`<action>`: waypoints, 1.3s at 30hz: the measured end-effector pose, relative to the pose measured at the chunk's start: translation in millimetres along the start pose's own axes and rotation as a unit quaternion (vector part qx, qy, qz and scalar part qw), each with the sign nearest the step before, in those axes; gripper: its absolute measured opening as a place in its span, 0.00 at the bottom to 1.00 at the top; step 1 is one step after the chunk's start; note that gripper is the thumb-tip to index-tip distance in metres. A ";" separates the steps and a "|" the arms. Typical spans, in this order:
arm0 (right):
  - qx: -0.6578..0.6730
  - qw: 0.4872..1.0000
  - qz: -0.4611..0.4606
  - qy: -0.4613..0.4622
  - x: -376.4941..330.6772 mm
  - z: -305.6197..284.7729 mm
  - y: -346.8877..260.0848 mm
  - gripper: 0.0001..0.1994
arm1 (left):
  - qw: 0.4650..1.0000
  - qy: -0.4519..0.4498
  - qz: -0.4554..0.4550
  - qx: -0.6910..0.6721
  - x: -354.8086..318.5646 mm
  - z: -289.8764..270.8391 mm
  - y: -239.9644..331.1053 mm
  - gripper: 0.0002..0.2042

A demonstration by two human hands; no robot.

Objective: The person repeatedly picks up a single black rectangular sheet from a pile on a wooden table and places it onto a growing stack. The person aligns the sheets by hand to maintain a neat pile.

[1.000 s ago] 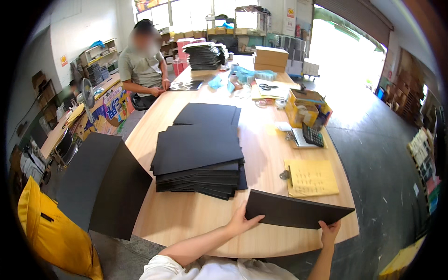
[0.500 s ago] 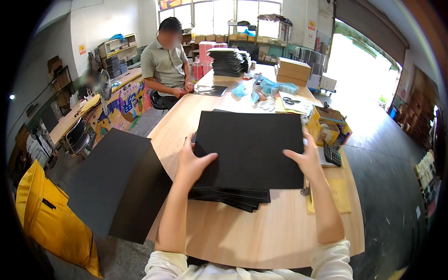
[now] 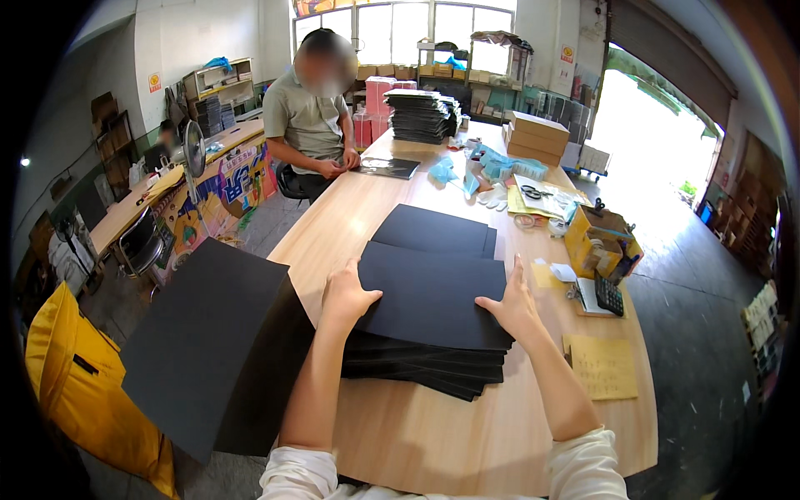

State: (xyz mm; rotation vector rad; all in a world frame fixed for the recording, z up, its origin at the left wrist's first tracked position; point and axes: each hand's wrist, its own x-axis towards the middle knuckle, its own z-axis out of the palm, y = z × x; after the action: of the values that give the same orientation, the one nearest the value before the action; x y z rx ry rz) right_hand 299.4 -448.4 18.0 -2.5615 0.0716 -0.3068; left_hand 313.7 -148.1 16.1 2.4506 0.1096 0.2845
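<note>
A flat black board (image 3: 433, 292) lies level over a fanned stack of similar black boards (image 3: 417, 367) on the wooden table. At its left edge is my left hand (image 3: 346, 293), thumb on the top face and fingers down along the side. My right hand (image 3: 510, 304) grips the opposite edge likewise, its fingers pointing away from me. Another black board (image 3: 433, 223) shows from under the far edge. Left of my left forearm, large black sheets (image 3: 208, 342) stand high beside the table.
Across the table (image 3: 392, 450) sits a person (image 3: 308, 125) near a tall black stack (image 3: 417, 117). On the right are a yellow box (image 3: 596, 242), a calculator (image 3: 609, 296), a yellow paper (image 3: 602, 367) and scissors (image 3: 533, 192). A yellow bag (image 3: 92, 392) stands at the left.
The board between my hands has come down and nearer onto the stack, and my hands have drawn closer together. More of the board behind it shows.
</note>
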 end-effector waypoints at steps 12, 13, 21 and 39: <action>-0.180 0.943 -0.247 -0.135 -12.0 30.4 -4.2 0.33 | 0.950 -0.102 0.176 0.236 -11.8 53.6 18.0 0.37; -0.179 0.942 -0.249 -0.139 -11.6 31.6 -5.9 0.33 | 0.946 -0.116 0.162 0.257 -14.5 50.2 19.0 0.37; -0.174 0.937 -0.262 -0.154 -9.5 33.1 -12.3 0.32 | 0.899 0.222 0.371 0.067 -84.5 7.9 39.6 0.29; 0.101 0.601 -0.782 -0.134 -155.0 53.4 -305.7 0.27 | 0.834 0.527 0.145 0.071 -289.5 -125.2 -112.8 0.33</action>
State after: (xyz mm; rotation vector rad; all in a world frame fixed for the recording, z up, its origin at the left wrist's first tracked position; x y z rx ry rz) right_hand 157.3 -144.4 105.9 -1.6450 -2.2026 -0.4536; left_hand 2.3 -27.5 -10.6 2.1398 0.2292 1.7878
